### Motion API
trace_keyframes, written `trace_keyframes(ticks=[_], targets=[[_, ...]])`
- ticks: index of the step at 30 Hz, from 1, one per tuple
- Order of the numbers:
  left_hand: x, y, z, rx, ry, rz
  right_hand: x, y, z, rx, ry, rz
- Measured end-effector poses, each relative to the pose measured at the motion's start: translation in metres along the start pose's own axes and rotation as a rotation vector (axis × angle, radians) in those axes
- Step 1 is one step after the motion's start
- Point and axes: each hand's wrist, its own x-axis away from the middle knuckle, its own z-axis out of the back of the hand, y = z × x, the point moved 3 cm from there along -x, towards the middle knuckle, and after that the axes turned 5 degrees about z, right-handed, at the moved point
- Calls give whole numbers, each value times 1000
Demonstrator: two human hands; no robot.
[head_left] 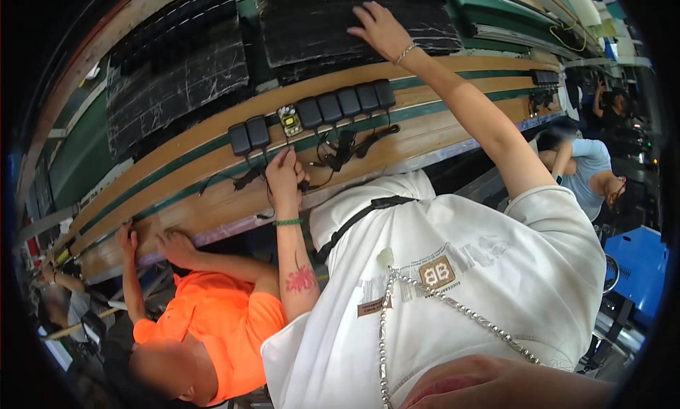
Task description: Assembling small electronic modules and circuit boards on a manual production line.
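Note:
My left hand (285, 175) is closed at the front of the long wooden bench, its fingers pinching a thin black cable just below an opened power adapter (290, 120). That adapter shows a bare circuit board with a yellow part. Two black power adapters (258, 131) stand to its left and several closed black adapters (331, 107) to its right, in a row with their cables hanging toward me. My right hand (382, 32) reaches far forward, open with fingers apart, over a black-wrapped panel (312, 26). Whether it touches the panel I cannot tell.
Bundled black cables (343, 150) lie on the bench (439, 129). Another black panel (177, 76) lies at the far left. A co-worker in an orange shirt (223, 324) works close on my left; another in light blue (591, 168) is at right. More adapters (544, 77) stand farther right.

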Motion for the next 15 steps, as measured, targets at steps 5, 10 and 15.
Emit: trace_keyframes(ticks=[5, 10, 15], targets=[[-2, 4, -7, 32, 21, 5, 5, -12, 4, -184, 10, -121], [-1, 0, -5, 119, 50, 6, -47, -53, 68, -449, -134, -210], [0, 2, -20, 172, 120, 5, -30, -170, 53, -752, -260, -12]])
